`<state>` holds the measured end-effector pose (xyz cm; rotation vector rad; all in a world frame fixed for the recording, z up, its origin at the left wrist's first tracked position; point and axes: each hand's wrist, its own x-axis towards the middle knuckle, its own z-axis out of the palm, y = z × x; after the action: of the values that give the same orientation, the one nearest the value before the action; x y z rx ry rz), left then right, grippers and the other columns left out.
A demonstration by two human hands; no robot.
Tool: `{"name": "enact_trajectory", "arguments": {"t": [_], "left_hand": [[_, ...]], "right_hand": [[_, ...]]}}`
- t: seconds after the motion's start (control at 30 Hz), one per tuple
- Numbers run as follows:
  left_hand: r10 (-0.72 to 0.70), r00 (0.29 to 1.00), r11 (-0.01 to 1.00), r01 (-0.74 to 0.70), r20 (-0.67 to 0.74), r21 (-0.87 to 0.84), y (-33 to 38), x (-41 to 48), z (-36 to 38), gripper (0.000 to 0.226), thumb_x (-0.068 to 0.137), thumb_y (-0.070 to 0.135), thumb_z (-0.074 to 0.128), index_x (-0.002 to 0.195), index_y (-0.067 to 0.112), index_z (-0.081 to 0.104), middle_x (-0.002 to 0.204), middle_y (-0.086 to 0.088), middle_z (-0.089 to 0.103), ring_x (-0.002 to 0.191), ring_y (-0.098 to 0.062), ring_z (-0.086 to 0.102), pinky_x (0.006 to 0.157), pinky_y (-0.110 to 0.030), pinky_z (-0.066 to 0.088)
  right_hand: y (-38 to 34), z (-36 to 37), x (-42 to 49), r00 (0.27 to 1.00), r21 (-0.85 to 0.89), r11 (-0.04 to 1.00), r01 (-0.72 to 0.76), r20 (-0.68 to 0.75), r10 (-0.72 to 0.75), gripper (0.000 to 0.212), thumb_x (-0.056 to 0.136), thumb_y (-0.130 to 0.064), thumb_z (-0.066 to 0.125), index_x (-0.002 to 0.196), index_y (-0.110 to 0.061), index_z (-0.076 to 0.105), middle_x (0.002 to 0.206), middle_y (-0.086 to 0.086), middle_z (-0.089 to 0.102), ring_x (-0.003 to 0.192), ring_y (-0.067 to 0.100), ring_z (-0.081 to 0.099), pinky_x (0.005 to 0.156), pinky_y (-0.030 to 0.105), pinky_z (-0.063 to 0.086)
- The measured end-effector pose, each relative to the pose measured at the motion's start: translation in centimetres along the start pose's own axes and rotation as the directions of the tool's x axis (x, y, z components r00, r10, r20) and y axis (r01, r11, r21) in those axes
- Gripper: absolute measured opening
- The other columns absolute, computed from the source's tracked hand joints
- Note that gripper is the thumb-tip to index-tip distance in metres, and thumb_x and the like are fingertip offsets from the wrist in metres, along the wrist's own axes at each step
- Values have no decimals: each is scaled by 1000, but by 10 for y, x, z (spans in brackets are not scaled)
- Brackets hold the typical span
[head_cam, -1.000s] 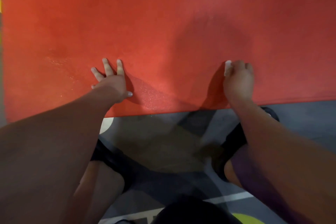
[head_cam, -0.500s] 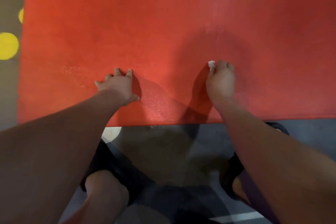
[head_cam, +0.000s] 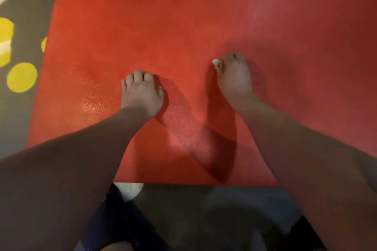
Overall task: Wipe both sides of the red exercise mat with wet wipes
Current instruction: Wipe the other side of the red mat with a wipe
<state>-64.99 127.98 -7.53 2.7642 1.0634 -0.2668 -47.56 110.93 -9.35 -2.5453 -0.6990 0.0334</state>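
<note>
Red, grainy rectangular mat (head_cam: 183,26) is being pressed by left grip (head_cam: 141,93), fingers bent, empty; white wadded wipe (head_cam: 216,62) is being clutched in curled right grip (head_cam: 234,77).

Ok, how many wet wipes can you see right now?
1: a white wet wipe gripped in the right hand, on the red mat right of centre. The left hand rests on the mat showing none; another could be hidden underneath.
</note>
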Motion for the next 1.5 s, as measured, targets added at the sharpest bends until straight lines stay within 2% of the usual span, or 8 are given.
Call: {"name": "enact_trajectory", "arguments": {"t": [0.23,0.43,0.67,0.9,1.17,1.27,1.4,1.5], "left_hand": [[28,974,992,-56,-223,-117,12,75,10,43,92,36,40,126,15,57,139,-15,47,128,-42,41,114,-58,30],[-63,947,979,-3,-315,-205,26,107,19,38,98,30,45,132,17,54,147,-10,44,134,-39,38,118,-58,21],[-84,911,986,17,-404,-167,29,109,33,39,99,30,42,133,17,54,142,-6,51,134,-34,42,121,-52,22],[-102,910,988,46,-402,-147,31,108,31,38,100,29,45,133,16,54,144,-5,51,133,-36,43,120,-53,23],[-129,911,986,75,-392,-152,34,109,28,37,99,29,48,134,18,54,146,-3,50,135,-33,42,121,-52,22],[-135,907,983,72,-400,-169,32,110,28,37,98,27,50,133,16,55,146,-5,50,135,-34,41,121,-54,22],[-132,907,984,69,-399,-167,31,109,29,38,98,28,50,133,16,56,146,-4,50,136,-34,41,121,-54,22],[-139,904,983,77,-403,-166,31,110,28,38,97,29,50,133,17,55,146,-4,50,136,-34,41,121,-53,21]], "right_hand": [[-12,12,19,856,136,880,456,204,-475,14,90,-8,59,99,-11,70,91,11,60,79,33,62,70,37,48],[10,10,86,995,3,1000,10,-98,-10,18,90,-9,54,97,-3,69,98,21,63,83,41,63,75,42,50],[-24,21,55,782,182,810,557,216,-585,22,97,-17,54,109,-9,71,86,10,59,75,28,59,67,36,48],[4,26,140,993,-57,998,17,-119,-24,23,94,-19,52,94,-5,70,91,20,62,74,40,61,69,42,48],[-24,19,77,762,160,828,537,330,-558,25,94,-15,58,117,-18,68,93,7,59,79,30,62,69,41,54],[4,13,122,874,-49,889,456,213,-437,23,94,-28,53,109,-23,69,96,7,62,88,32,63,74,43,54],[24,10,165,989,-310,946,-89,-139,48,29,97,-31,46,102,-8,63,103,17,63,92,41,59,75,46,45],[-13,29,146,991,-160,987,31,-121,-50,15,87,-13,56,96,-5,65,91,18,64,83,40,61,70,43,46]]}}
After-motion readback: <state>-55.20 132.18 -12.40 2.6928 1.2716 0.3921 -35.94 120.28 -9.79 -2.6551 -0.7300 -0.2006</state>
